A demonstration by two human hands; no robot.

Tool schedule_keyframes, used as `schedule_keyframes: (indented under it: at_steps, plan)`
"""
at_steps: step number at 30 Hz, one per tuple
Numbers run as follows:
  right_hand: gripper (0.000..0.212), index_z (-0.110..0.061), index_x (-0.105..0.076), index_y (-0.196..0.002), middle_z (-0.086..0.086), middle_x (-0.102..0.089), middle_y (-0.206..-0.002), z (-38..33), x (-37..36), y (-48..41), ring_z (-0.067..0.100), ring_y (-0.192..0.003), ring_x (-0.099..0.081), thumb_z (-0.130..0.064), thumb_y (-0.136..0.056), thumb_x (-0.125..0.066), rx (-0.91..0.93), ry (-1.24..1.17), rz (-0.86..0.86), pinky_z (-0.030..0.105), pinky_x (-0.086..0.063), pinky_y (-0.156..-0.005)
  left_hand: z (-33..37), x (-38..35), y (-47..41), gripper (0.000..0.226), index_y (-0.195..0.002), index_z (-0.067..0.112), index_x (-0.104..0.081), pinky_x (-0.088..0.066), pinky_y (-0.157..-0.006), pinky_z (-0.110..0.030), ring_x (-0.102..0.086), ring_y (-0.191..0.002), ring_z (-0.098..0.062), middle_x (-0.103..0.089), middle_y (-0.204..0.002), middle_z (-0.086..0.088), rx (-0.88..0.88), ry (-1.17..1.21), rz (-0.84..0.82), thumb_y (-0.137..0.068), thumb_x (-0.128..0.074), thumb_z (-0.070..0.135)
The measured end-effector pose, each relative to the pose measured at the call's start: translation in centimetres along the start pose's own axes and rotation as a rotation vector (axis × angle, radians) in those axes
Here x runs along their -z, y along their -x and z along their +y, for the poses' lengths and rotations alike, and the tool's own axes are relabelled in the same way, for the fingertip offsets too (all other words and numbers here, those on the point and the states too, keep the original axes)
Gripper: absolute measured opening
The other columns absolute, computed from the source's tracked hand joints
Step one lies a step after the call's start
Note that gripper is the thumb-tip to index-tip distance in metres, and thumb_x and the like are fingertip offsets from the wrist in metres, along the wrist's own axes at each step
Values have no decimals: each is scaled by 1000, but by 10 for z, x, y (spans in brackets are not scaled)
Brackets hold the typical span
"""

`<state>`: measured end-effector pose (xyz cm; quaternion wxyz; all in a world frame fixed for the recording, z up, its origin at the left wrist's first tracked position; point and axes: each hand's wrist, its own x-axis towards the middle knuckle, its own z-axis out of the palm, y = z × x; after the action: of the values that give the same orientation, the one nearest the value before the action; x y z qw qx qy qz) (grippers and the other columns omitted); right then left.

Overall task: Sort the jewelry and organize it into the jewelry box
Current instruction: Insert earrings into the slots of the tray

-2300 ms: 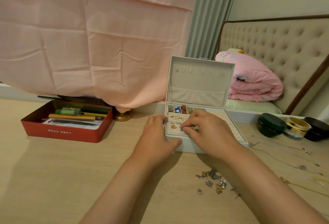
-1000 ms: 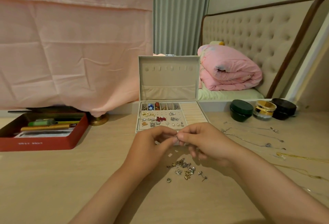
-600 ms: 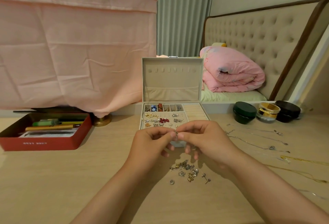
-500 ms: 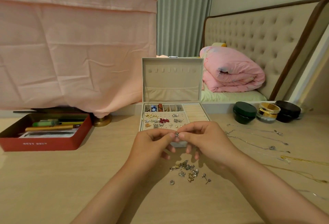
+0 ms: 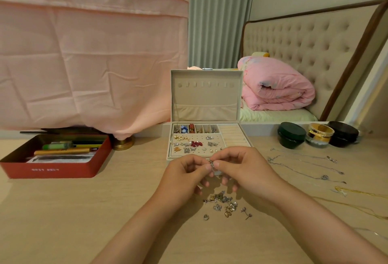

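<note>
Desk surface spreads widest toward 7 o'clock; the red tin bounds 9, chains bound 3. The left hand and right hand jointly pinch a small silver earring before the open beige jewelry box at 12; loose pieces lie at 6.

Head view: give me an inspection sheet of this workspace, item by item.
Surface: light wooden table.
Job's things: open jewelry box, earrings pinned in its tray; loose earring pile near the hands; silver necklaces and a gold chain laid out to the right.
Clutter: red tin of pens; green jar, gold jar, black jar.
Hands: left hand and right hand both pinch one small silver piece.
Cables: nothing seen.
Surroundings: pink cloth, rolled pink quilt, tufted headboard.
</note>
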<state>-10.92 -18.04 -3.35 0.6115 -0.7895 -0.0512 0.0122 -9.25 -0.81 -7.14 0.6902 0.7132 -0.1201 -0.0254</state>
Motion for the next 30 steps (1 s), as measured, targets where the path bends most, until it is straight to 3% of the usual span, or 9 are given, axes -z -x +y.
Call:
schedule_keyframes:
  at_steps: [4,7,9,12,14,17,20,24,30]
  plan:
    - [17,-24,-81,-88,7,-75,-79,-1,-2,1,12,-61,-62,-8,-81,-82,82,40,28,22,-48,-52,2,1,0,7,-87,7,-71,-49,-52,-28,-62,-61,-16,-73,-75,-8,-47,-62,23,-92,-68,9]
    - [20,-27,-82,-84,8,-75,-78,-3,-3,-1,11,-59,-60,-8,-82,-81,111,85,38,24,-49,-54,4,3,-1,6,-87,8,-72,-49,-55,-27,-63,-64,-17,-72,-77,-10,-71,-91,17,-92,-69,10]
    - [19,-26,-81,-86,11,-74,-80,-6,-4,-5,9,-56,-57,-7,-83,-80,122,107,46,26,-50,-55,6,6,-2,6,-87,18,-74,-49,-61,-22,-63,-69,-9,-72,-78,-1,-115,-154,57,-90,-71,15]
    - [21,-31,-80,-88,-3,-74,-81,-11,-5,-18,-3,-53,-55,-10,-84,-80,177,210,126,13,-46,-58,5,23,-6,9,-95,29,-72,-44,-75,-15,-58,-86,0,-66,-87,16,-336,-565,181,-90,-69,22]
    - [20,-35,-79,-91,-12,-73,-82,-15,-7,-30,-6,-57,-56,-17,-85,-80,224,366,174,8,-42,-61,3,36,-9,14,-103,28,-70,-41,-85,-21,-53,-98,-4,-61,-99,16,-497,-825,220,-91,-66,23]
    - [16,-35,-80,-97,-21,-70,-81,-16,-18,-46,-10,-64,-56,-24,-87,-78,238,542,182,14,-43,-69,-2,48,-14,25,-116,28,-69,-40,-97,-33,-46,-112,-10,-59,-112,11,-520,-974,254,-92,-65,28]
    - [15,-36,-79,-102,-20,-70,-86,-15,-30,-54,-3,-75,-62,-28,-90,-75,219,675,150,27,-54,-79,-5,51,-14,34,-127,30,-65,-35,-105,-35,-39,-120,-10,-56,-123,12,-498,-1068,188,-93,-60,35]
    - [17,-38,-76,-108,-15,-75,-105,-17,-33,-56,5,-78,-63,-32,-94,-69,225,857,109,30,-54,-82,-5,51,-15,39,-132,29,-61,-37,-104,-31,-39,-120,-9,-55,-124,12,-504,-1082,130,-95,-57,36]
    - [19,-38,-75,-111,-11,-75,-106,-21,-33,-60,12,-82,-69,-34,-94,-69,189,897,80,34,-56,-85,-7,52,-18,34,-126,29,-64,-42,-98,-33,-44,-113,-11,-57,-117,12,-492,-1057,142,-92,-59,32]
